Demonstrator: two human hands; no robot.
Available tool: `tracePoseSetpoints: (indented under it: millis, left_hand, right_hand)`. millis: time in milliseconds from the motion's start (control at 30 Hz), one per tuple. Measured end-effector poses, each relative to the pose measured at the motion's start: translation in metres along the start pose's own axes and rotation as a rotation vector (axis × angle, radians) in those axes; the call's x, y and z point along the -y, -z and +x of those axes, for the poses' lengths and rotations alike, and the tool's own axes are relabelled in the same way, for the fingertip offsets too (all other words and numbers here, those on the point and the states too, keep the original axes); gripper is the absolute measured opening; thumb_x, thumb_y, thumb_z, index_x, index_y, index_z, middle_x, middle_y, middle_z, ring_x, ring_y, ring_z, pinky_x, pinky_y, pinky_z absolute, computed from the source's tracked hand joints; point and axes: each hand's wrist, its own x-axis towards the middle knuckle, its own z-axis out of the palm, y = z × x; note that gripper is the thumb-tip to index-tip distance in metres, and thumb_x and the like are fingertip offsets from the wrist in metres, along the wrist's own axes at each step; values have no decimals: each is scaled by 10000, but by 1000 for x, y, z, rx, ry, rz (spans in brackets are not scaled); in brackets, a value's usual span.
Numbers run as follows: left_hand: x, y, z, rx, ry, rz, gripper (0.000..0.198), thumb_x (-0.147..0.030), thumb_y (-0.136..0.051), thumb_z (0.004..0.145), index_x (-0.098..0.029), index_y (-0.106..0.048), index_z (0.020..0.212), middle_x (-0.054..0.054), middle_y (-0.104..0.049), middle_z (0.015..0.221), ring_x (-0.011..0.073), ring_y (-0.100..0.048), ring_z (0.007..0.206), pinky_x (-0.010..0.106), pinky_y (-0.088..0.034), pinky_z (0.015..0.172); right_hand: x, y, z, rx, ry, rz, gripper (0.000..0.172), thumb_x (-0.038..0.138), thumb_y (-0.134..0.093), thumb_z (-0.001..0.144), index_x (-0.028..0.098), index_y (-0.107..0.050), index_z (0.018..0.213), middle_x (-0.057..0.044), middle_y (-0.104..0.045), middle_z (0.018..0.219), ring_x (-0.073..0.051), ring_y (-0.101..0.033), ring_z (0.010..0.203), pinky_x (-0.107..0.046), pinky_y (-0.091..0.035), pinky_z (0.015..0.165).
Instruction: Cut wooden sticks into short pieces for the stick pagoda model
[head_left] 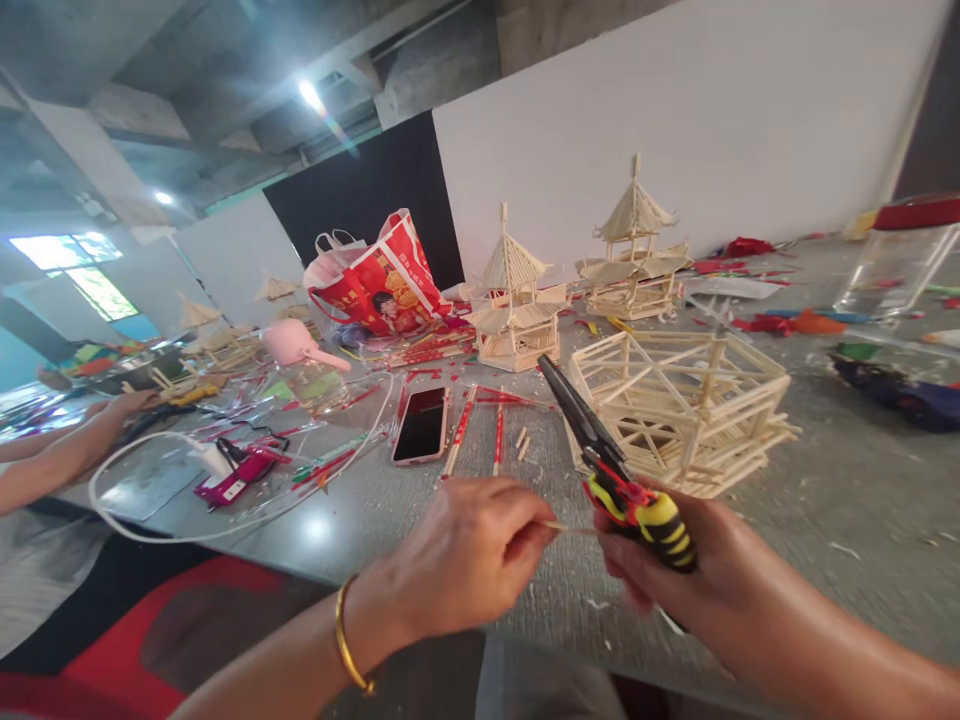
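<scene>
My left hand (472,545), with a gold bangle at the wrist, pinches the end of a thin wooden stick (576,530). The stick reaches across to the fingers of my right hand (709,575). That hand is wrapped around hand shears (596,430) with yellow-and-black grips, their dark blades pointing up and away. Whether the blades are parted cannot be made out. Just behind the shears stands an open many-sided frame (705,400) built of pale sticks. Short cut stick pieces (523,440) lie beyond my left hand, beside red-and-white paper-wrapped sticks (499,430).
Two stick pagodas (517,330) stand at the back near a red shopping bag (397,275). Left of centre are a phone (421,427), a pink-topped bottle (296,355) and a magenta glue gun (236,475) with a white cable. Another person's arm (75,445) rests far left; a clear jar (900,255) stands right.
</scene>
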Motion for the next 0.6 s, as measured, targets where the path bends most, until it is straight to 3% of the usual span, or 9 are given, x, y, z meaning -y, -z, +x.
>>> tracePoseSetpoints:
  millis: [67,167,267,433,600]
  left_hand:
    - [7,-9,-1,-101,-56,180,249,-185,-380,843,-169,-628,859,52,-607,721,136,-547,670,258,-407,644]
    - [26,-18,9,-197,20,291,278,-198,-350,861,-170,-626,879,59,-610,740,147,-553,710,273,-403,682]
    - [46,-25,35,-181,146,252,276,-242,-370,855,-166,-632,812,51,-628,733,141,-559,682,259,-395,652]
    - [67,-34,73,-59,241,259,274,-252,-429,808,-165,-659,686,42,-619,631,152,-549,608,255,-364,572]
    - [65,-19,67,-216,254,-18,222,-300,-508,778,-173,-688,751,35,-627,733,134,-535,693,250,-380,652]
  right_hand:
    - [-5,-3,2,21,-94,150,129,295,-475,698,169,-446,711,24,-470,525,-89,-456,440,-202,-377,437]
    - [-11,-9,5,64,-195,331,143,281,-482,664,172,-423,735,41,-461,510,-80,-445,406,-197,-383,423]
    - [-15,-14,7,72,-163,297,113,254,-461,668,169,-412,725,45,-471,494,-72,-454,397,-179,-351,416]
    - [-22,-13,6,59,-136,222,146,279,-451,661,164,-430,749,26,-494,556,-77,-459,417,-190,-360,418]
    - [-13,-4,2,62,-131,230,156,290,-468,664,156,-446,741,-1,-529,580,-79,-472,431,-191,-368,437]
